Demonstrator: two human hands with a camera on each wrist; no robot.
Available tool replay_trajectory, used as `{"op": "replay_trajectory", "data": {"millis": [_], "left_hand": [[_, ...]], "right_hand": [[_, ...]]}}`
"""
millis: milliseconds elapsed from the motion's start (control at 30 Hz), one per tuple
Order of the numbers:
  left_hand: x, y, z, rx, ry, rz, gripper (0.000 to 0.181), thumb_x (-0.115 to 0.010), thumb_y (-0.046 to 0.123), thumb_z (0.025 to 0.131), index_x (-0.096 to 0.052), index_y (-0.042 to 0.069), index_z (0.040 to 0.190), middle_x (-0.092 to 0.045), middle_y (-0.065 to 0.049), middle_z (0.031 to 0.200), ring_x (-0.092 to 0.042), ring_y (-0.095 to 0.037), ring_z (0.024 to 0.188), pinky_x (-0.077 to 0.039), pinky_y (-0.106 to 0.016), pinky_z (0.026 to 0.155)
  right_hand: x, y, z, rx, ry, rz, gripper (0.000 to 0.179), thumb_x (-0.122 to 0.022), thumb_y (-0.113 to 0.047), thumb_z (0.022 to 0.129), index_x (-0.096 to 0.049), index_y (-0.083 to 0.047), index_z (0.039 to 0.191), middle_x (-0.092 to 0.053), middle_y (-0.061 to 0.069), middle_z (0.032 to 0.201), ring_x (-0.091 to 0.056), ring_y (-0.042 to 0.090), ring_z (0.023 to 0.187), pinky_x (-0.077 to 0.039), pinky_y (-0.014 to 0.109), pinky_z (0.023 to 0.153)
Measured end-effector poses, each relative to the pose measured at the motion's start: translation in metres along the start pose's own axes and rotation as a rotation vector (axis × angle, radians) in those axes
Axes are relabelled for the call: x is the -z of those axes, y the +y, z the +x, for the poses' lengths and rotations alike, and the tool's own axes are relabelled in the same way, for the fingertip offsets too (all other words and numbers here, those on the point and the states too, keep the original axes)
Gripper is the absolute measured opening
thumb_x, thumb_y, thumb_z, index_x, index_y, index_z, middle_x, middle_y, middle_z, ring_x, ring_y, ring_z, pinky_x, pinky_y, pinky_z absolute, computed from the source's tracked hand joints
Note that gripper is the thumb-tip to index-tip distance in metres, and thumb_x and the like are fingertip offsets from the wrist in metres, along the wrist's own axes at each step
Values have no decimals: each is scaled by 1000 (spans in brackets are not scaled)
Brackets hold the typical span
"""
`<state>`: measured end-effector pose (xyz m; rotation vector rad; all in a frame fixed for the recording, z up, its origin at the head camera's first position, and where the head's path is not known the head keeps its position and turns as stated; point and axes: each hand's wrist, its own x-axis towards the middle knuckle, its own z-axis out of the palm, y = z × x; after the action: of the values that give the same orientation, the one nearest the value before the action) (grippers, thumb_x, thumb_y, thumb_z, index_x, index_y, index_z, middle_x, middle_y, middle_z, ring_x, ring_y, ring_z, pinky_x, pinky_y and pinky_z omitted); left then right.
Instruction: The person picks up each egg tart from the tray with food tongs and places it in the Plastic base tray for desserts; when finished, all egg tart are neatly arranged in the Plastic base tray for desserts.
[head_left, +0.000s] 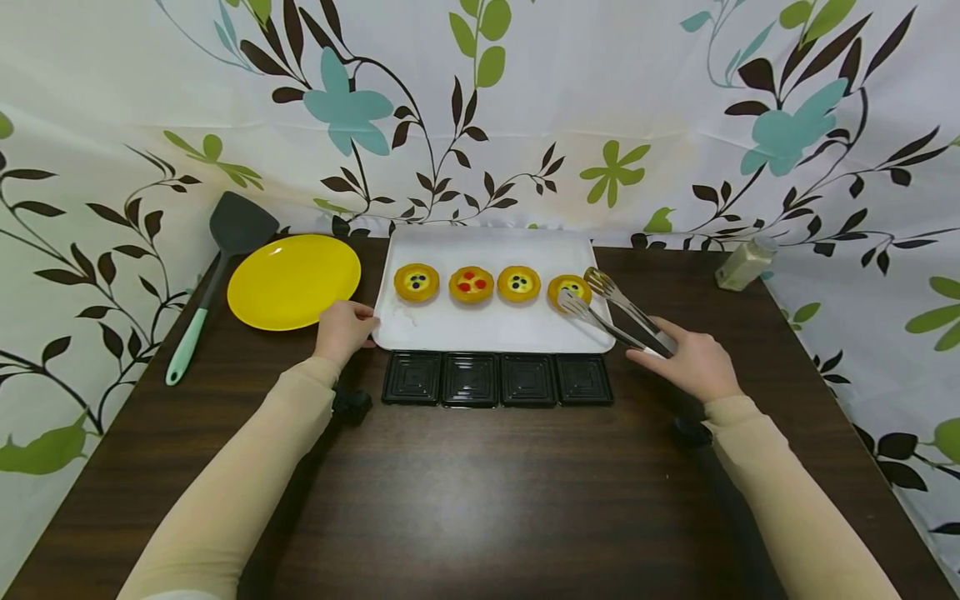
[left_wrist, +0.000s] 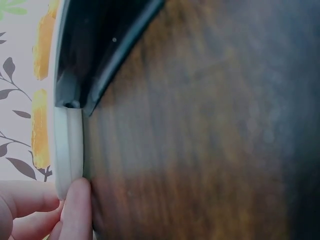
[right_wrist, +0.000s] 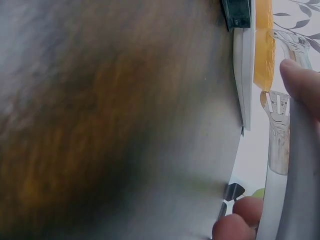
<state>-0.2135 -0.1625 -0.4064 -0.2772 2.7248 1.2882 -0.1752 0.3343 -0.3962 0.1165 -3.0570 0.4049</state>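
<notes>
My left hand point(head_left: 345, 333) pinches the rim of a white tray point(head_left: 495, 327) at its 8 o'clock corner. From 4 o'clock, my right hand point(head_left: 697, 364) grips metal tongs point(head_left: 633, 310), their tips spread about the rightmost of four round yellow tarts point(head_left: 416, 282) lined up on the tray; whether metal touches pastry I cannot tell. The far edge sits close to the backdrop cloth point(head_left: 525, 100), so my wider room runs toward 6 o'clock, past four black square dishes point(head_left: 471, 379) just beside the near edge. At 9 o'clock a yellow plate point(head_left: 292, 283) lies near the tray, a dark-bladed spatula point(head_left: 242, 223) farther out beyond it. A small shaker jar point(head_left: 742, 265) is at 3 o'clock, near the right edge of the table point(head_left: 480, 492). The tabletop is dark, grained wood; the white cloth, printed with leaves and blue flowers, hangs at 12 o'clock and along both sides.
</notes>
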Motion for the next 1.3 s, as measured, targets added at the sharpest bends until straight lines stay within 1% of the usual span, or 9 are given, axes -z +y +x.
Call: {"op": "replay_trajectory", "data": {"millis": [167, 433, 567, 700, 900, 1033, 1133, 1200, 1300], "left_hand": [[0, 0, 0, -2, -5, 8, 31, -58, 9, 92, -61, -12, 115, -60, -28, 113, -69, -33, 82, -60, -30, 66], [2, 0, -1, 4, -9, 9, 32, -56, 9, 93, -60, -12, 117, -60, -28, 114, -69, -35, 85, -60, -32, 67], [2, 1, -1, 2, -12, 1, 32, -56, 9, 93, -60, -12, 117, -60, -28, 115, -68, -35, 86, -60, -32, 68], [2, 1, -2, -4, -11, 1, 32, -56, 8, 93, -60, -12, 117, -60, -28, 115, -69, -35, 85, -60, -31, 68], [2, 2, -2, -5, -12, 14, 32, -56, 8, 94, -60, -13, 117, -61, -29, 114, -70, -32, 81, -60, -31, 69], [2, 2, -2, -1, -12, 19, 31, -57, 10, 94, -61, -11, 116, -61, -28, 112, -70, -31, 80, -60, -32, 70], [1, 3, -2, -1, -14, 21, 31, -57, 10, 94, -61, -11, 116, -62, -27, 112, -70, -31, 80, -60, -33, 70], [1, 3, -3, -3, -14, 19, 31, -57, 10, 94, -61, -11, 116, -62, -27, 112, -70, -31, 80, -60, -33, 70], [1, 2, -2, -4, -11, 15, 31, -57, 10, 94, -61, -11, 117, -61, -27, 112, -70, -31, 80, -60, -31, 69]], "right_hand": [[-1, -3, 5, 4, -11, -12, 93, -60, -71, 75, -48, -5, 138, -62, 33, 106, -56, 31, 70, -46, 40, 53], [-4, -5, 8, 34, -6, -28, 90, -62, -68, 75, -48, -6, 138, -62, 34, 105, -59, 32, 69, -48, 44, 53], [-6, -6, 11, 27, -19, -31, 91, -62, -69, 75, -47, -6, 139, -62, 34, 105, -56, 31, 68, -46, 41, 51], [-7, -7, 14, 16, -32, -24, 92, -61, -71, 74, -48, -7, 139, -61, 33, 108, -56, 31, 70, -46, 40, 53], [-8, -7, 16, 9, -45, 2, 90, -60, -69, 76, -50, -4, 137, -64, 28, 100, -54, 28, 67, -41, 32, 51], [-6, -9, 14, -4, -63, 11, 91, -59, -70, 77, -50, -2, 136, -64, 26, 101, -53, 27, 71, -39, 29, 53], [-3, -11, 10, -7, -58, 27, 90, -60, -70, 76, -50, -3, 136, -64, 25, 100, -53, 28, 71, -38, 28, 53], [0, -11, 7, -5, -38, 35, 90, -61, -70, 76, -51, -3, 136, -64, 24, 97, -52, 27, 70, -37, 28, 53], [2, -11, 2, 11, -9, 47, 88, -63, -68, 76, -52, -3, 134, -64, 19, 86, -51, 25, 66, -36, 27, 51]]}}
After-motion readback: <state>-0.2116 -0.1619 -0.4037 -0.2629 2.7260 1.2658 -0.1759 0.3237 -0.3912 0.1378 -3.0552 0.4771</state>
